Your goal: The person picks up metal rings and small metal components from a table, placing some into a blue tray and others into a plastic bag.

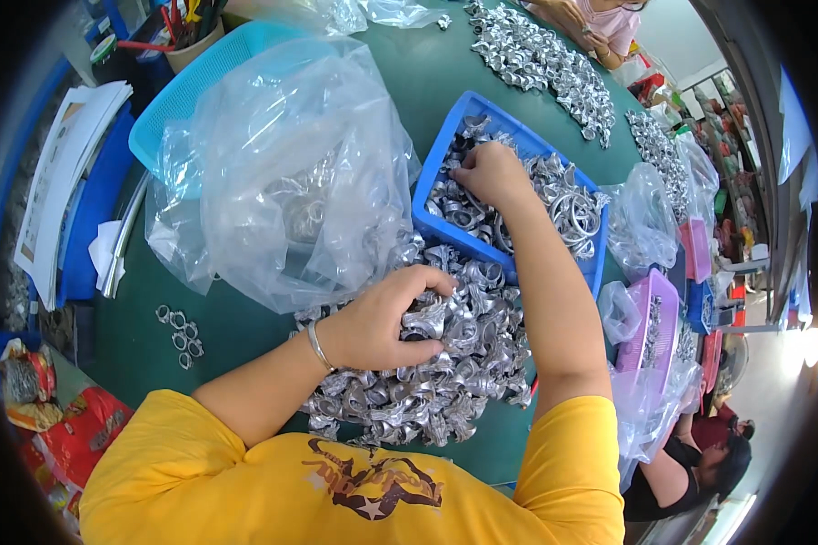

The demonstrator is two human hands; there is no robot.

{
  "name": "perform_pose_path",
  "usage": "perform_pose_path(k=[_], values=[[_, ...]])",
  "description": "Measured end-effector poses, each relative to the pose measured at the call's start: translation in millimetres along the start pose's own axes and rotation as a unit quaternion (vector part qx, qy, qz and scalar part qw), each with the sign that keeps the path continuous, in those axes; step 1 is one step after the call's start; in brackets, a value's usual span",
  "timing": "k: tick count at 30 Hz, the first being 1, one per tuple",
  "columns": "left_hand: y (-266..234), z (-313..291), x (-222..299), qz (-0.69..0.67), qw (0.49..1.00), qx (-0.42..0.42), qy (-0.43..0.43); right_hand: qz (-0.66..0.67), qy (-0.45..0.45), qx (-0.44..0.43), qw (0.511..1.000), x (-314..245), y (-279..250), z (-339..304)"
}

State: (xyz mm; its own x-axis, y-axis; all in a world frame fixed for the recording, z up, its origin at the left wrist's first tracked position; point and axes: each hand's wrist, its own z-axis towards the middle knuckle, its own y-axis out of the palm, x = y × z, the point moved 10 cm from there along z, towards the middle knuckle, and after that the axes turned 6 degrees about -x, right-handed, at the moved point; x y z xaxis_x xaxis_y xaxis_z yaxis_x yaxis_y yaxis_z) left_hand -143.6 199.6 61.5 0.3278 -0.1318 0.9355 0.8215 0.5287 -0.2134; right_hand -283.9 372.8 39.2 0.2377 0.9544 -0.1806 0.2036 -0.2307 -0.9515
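Note:
A heap of silver-coloured metal rings (463,363) lies on the table in front of me. My left hand (373,322), with a bangle at the wrist, rests on its left side. Thumb and forefinger are apart, with loose rings showing between them. Beyond the heap, a blue plastic bin (459,238) holds more rings and some larger hoops (574,213). My right hand (495,174) reaches into the bin's far left part with fingers pinched together. What the fingertips hold is too small to make out.
Left of the bin, a large clear plastic bag (291,136) with metal pieces leans over a turquoise basket (168,136). Several rings (184,334) lie apart at left. Another ring pile (545,68) spreads near a co-worker's hands (577,23). A pink basket (647,318) stands at right.

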Motion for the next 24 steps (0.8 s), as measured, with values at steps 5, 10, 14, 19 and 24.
perform_pose_path(k=[5,10,14,19,24], values=[[-3.8,-1.6,-1.0,-0.013,1.000,0.005,-0.011,0.242,-0.016,0.125,0.962,25.5,-36.9,-11.4],[-1.9,-1.6,-3.6,-0.013,1.000,-0.007,-0.025,0.309,-0.092,0.045,0.946,16.8,-17.2,-9.4],[0.5,-0.9,-2.0,-0.013,1.000,-0.009,-0.021,0.281,-0.023,0.274,0.919,40.8,-58.9,-25.0],[2.0,0.5,-1.2,-0.023,0.999,-0.018,-0.020,-0.028,-0.190,0.379,0.905,-22.9,-63.5,-30.8],[2.4,0.0,-0.7,-0.021,0.999,-0.019,-0.021,-0.005,-0.159,0.353,0.922,-10.3,-59.1,-26.3]])
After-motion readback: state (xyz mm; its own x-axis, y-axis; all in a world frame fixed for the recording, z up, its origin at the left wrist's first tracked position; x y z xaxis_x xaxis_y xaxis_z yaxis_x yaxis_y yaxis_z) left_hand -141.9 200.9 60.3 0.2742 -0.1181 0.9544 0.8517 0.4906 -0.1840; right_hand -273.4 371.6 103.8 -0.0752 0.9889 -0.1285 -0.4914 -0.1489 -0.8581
